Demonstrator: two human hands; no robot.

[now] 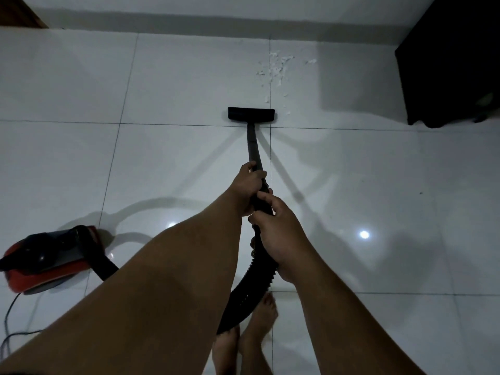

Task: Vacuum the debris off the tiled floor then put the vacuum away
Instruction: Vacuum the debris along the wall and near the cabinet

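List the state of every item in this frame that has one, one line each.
debris: scattered on the floor, not yet picked up
floor nozzle: flat on the tiles, just short of most of the debris
wand: gripped by both hands
left hand: closed on wand
right hand: closed at the hose end
vacuum body: on the floor, cord attached

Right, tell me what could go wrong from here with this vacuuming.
1. The floor head sits left of most of the white debris; a straight push could miss the bits on the right.
2. The hose curves down beside the bare feet, so a step forward might catch it.
3. Reaching further may tug the red canister and its power cord.
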